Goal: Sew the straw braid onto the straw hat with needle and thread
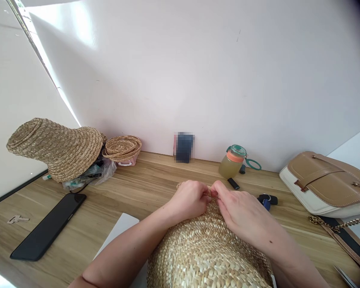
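A large woven straw hat (204,252) fills the lower middle of the view, close to me. Both my hands meet at its far edge. My left hand (192,199) is closed there, its fingers pinching the straw. My right hand (235,204) grips the same edge right beside it, thumb and fingertips pressed together. The fingertips of the two hands almost touch, and whatever small detail lies between them is hidden. A white sheet (120,232) shows partly under my left forearm.
At the left are stacked straw hats (60,148), a coiled straw piece (123,149), a black phone (49,226) and a key (18,219). A jar (231,164), black cap (234,183), key fob (268,199), handbag (330,180) and scissors (345,276) are to the right.
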### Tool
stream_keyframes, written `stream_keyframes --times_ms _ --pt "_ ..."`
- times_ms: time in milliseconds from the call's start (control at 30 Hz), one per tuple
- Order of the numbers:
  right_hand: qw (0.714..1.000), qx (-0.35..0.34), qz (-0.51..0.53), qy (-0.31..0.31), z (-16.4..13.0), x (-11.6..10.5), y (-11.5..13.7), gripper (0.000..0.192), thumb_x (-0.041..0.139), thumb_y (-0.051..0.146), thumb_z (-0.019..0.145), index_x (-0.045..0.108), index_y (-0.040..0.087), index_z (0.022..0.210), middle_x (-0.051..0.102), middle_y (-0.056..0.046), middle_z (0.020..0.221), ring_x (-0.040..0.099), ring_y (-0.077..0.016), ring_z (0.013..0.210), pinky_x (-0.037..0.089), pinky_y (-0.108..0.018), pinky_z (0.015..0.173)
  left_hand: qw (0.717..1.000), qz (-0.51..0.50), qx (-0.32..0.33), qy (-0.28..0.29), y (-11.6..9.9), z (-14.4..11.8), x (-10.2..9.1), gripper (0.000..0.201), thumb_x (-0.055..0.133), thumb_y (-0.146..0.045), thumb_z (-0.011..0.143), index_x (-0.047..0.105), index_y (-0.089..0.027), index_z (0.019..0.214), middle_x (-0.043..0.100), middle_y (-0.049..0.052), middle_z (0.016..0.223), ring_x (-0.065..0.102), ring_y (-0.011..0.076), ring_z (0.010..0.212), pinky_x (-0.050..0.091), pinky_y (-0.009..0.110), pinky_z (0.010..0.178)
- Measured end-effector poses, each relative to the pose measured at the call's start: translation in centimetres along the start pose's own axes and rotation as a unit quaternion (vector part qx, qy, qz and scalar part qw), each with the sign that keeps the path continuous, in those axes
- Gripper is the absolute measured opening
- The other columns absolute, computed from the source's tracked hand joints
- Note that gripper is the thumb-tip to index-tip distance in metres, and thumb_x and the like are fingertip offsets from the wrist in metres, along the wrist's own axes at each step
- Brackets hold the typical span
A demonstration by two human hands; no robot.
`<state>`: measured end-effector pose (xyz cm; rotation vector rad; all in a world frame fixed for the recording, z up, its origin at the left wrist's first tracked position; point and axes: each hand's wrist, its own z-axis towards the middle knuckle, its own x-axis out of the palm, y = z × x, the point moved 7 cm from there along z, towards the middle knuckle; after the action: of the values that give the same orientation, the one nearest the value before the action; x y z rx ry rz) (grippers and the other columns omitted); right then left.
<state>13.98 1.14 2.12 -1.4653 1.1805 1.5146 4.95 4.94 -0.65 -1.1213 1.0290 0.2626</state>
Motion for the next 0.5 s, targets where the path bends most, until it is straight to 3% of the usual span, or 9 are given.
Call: stream_keyframes --times_ms 333,500 --pt "1.0 0.011 0.002 -0.004 0.0 0.3 -0.1 0.019 0.035 0.01 0.091 0.052 0.017 0.098 0.066 -0.006 0.074 0.062 -0.0222 0.067 0.026 -0.03 0.055 1.0 -0.022 0.017 0.002 0.0 0.0 0.0 0.024 0.049 -0.023 0.079 0.072 -0.02 0.087 0.073 0.005 0.082 0.063 0.0194 0.074 0.039 0.025 0.063" --pt "0.989 0.008 0.135 -0.052 -0.7 -1.4 -1.1 0.018 0.044 0.03 0.093 0.059 0.023 0.098 0.068 -0.003 0.094 0.063 -0.0196 0.082 0.04 -0.03 0.07 0.999 -0.05 0.01 0.002 0.2 0.2 -0.4 0.023 0.053 -0.03 0.081 0.068 -0.015 0.074 0.067 0.003 0.068 0.056 0.0153 0.064 0.036 0.023 0.058"
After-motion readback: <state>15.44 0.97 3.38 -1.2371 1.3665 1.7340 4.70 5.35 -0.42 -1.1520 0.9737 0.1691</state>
